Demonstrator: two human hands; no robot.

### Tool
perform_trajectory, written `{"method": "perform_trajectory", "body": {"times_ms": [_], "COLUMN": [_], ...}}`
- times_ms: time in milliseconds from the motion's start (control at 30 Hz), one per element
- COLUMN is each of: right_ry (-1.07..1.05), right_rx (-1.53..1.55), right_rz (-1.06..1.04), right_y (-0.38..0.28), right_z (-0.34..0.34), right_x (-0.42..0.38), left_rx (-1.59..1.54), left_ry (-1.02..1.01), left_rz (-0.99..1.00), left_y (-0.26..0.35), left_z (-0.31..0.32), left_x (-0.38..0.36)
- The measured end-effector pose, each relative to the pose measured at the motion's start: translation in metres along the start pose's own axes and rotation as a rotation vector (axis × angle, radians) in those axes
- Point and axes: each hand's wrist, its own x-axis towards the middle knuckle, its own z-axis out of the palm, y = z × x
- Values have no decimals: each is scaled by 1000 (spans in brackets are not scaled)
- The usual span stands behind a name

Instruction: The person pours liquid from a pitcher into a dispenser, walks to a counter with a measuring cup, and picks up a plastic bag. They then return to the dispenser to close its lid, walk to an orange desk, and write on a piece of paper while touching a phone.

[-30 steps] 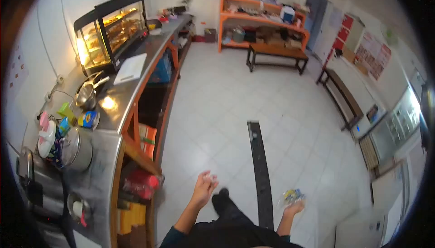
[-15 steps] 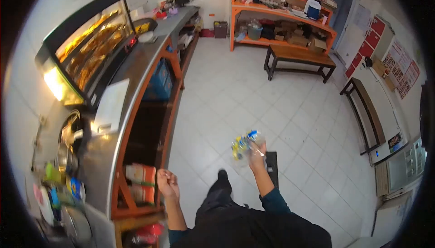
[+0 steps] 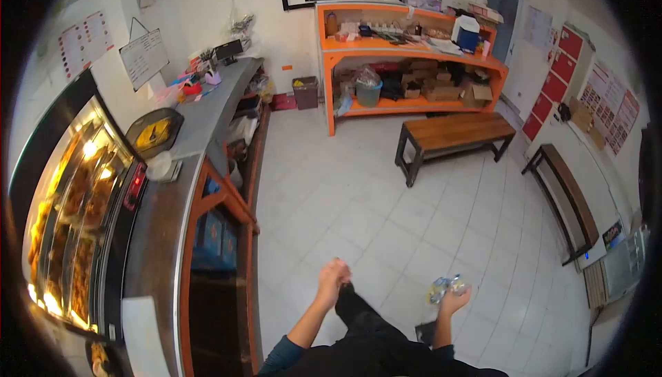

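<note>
My right hand (image 3: 455, 299) is closed around a crumpled clear plastic wrapper (image 3: 437, 290) with yellow and blue print. It hangs low over the tiled floor at the right. My left hand (image 3: 334, 282) is out in front of my body with its fingers curled in, and nothing shows sticking out of it. Neither hand touches any furniture. My leg in dark trousers (image 3: 365, 318) steps forward between them.
A metal-topped counter (image 3: 162, 239) with a lit food display case (image 3: 76, 218) runs along the left. Ahead are a wooden bench (image 3: 455, 132), an orange shelf unit (image 3: 414, 53) and a bin (image 3: 305, 93). A second bench (image 3: 565, 201) lines the right wall.
I have walked forward and the view has tilted up. My left hand has swung forward, away from the counter. My right hand, still holding the wrapper, has moved back and to the right.
</note>
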Motion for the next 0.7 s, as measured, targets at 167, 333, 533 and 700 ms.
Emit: {"method": "perform_trajectory", "body": {"times_ms": [167, 333, 533, 700], "right_ry": [-299, -1205, -1982, -2039], "right_rx": [169, 785, 1008, 1007], "right_rz": [-77, -165, 282, 540], "right_y": [-5, -159, -217, -225], "right_z": [269, 473, 693, 856], "right_x": [-1, -59, -58, 5], "left_rx": [200, -1, -192, -387], "left_ry": [-259, -6, 269, 460], "left_rz": [-117, -82, 70, -19], "left_y": [19, 69, 103, 129], "left_z": [-7, -80, -170, -170], "left_x": [169, 322, 511, 703]}}
